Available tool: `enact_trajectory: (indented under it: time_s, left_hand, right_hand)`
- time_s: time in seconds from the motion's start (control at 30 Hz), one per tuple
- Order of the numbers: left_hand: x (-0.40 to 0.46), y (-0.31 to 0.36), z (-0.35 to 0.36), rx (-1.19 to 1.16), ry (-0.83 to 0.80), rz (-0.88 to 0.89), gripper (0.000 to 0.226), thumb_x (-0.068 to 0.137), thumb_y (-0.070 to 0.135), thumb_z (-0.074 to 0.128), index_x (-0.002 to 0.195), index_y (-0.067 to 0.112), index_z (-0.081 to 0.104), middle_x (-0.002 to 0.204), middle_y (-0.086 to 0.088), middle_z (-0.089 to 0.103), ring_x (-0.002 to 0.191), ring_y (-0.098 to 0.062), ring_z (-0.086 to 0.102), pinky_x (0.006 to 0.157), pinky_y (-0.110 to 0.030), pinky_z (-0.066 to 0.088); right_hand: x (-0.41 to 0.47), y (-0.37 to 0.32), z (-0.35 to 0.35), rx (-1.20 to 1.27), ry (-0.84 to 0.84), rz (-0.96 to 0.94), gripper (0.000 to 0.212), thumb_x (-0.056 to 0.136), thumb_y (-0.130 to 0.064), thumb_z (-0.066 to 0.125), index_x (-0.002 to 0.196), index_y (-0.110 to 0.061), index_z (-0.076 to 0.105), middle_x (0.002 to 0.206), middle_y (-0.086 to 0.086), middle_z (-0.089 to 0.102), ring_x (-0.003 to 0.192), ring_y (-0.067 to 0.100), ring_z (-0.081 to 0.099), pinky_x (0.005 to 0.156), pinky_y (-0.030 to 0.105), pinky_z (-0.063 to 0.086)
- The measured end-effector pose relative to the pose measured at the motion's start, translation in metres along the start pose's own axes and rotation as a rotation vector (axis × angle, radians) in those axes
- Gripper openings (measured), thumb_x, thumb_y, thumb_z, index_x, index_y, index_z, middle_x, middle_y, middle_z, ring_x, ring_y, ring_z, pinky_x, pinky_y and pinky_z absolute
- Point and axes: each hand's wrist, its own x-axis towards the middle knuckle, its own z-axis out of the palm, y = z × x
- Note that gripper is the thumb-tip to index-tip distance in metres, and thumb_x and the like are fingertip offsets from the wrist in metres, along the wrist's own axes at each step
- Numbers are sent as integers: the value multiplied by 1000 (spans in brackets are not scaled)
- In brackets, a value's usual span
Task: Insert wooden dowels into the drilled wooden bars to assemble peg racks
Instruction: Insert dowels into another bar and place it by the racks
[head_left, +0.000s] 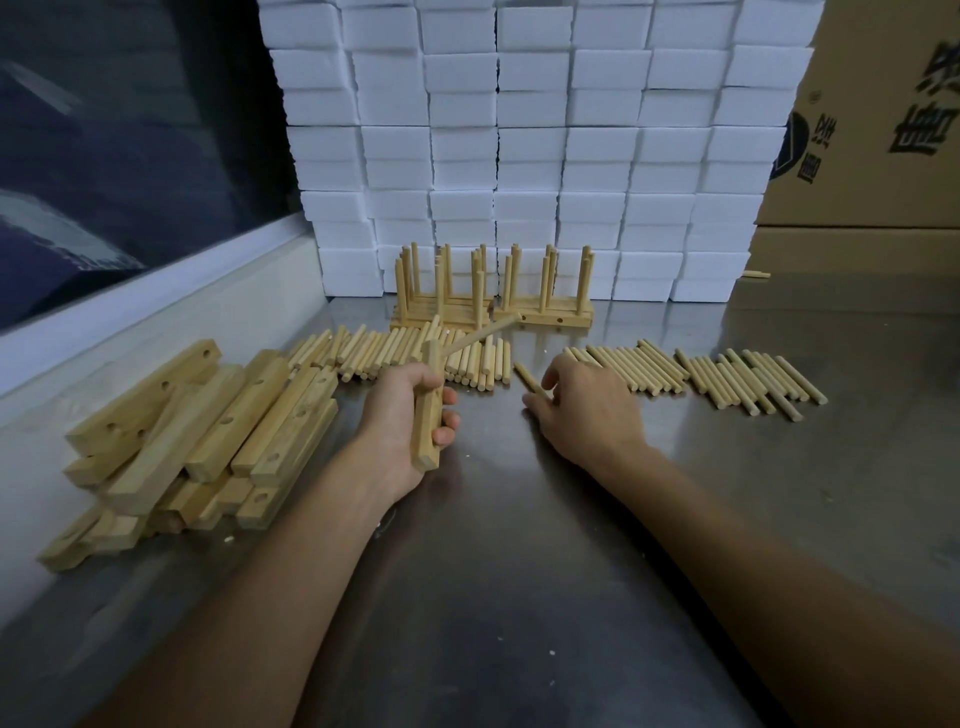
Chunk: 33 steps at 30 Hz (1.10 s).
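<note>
- So your left hand (410, 415) is wrapped round a drilled bar (427, 415), held up off the steel table (519, 571), with one dowel (480, 332) sticking out of its far end at a slant.
- Your right hand (582, 400) is down on the table, fingertips pinching a loose dowel (527, 378).
- More dowels (696, 376) lie in rows just beyond, spare bars (208, 431) are piled on the left, and finished racks (488, 291) stand at the back.

The cardboard box (878, 114) at upper right is cut off; the right hand (582, 405) hides its fingertips' contact.
</note>
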Motion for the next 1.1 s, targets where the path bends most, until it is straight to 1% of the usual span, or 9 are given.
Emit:
enact_trajectory:
  time_s: [0.13,0.3,0.47,0.57,0.63,0.73,0.87,1.0,1.1]
  left_hand:
    - [-2,1,3,-15,-20,38,21,93,3,45,112,4,55,79,-14,67,44,-15,51,35,-20,37]
    - [-5,1,6,-27,-52,23,13,102,15,40,104,16,53,98,-15,75,46,-16,56,37,-20,39]
    - [-4,0,5,21,-19,25,15,105,21,38,105,20,53,98,-13,76,43,-16,54,34,-19,34]
    - [-2,-2,5,47,0,37,14,105,20,41,106,17,54,97,-15,75,42,-15,53,33,-19,33]
    - [-2,-2,5,63,5,44,12,104,16,43,108,14,54,96,-16,74,41,-16,52,32,-19,33]
    - [-2,-4,5,91,5,51,12,99,6,45,107,7,54,97,-19,73,42,-16,52,32,-20,32]
    - [-4,-4,5,82,5,53,17,91,-3,45,105,1,54,98,-19,73,40,-17,50,32,-19,31]
    - [-3,-4,6,87,1,51,10,98,7,48,104,12,54,94,-13,76,40,-16,52,32,-19,34]
    - [-2,-4,6,140,-7,61,13,103,18,49,115,19,53,87,-11,77,41,-17,53,32,-20,34]
  right_hand:
    - [3,1,3,63,-23,62,34,93,-34,66,121,-16,61,106,2,69,96,20,61,80,34,50]
    - [-1,1,4,-2,-74,55,11,93,-19,63,103,-14,63,104,7,58,91,21,52,77,34,47]
    - [-7,2,0,371,24,82,6,97,-22,60,93,-21,56,85,-7,58,77,7,54,69,26,43]
    - [-8,4,-1,493,-1,67,4,96,-22,62,98,-21,60,88,-10,60,81,5,57,71,19,42]
    - [-8,5,-1,548,2,67,14,93,-19,66,105,-22,59,91,-12,60,84,3,58,75,17,43]
    - [-9,4,-2,611,29,70,27,90,-16,68,107,-28,51,88,-14,61,82,1,61,68,13,44]
    - [-9,4,-2,704,52,63,2,96,-21,57,98,-22,57,87,-5,67,79,6,67,74,26,56]
    - [-9,3,-4,716,53,72,23,102,-31,47,93,-17,63,83,-3,70,75,7,67,75,31,56]
    - [-7,5,-4,685,75,100,22,104,-26,44,98,-14,62,87,0,68,81,13,65,80,38,56]
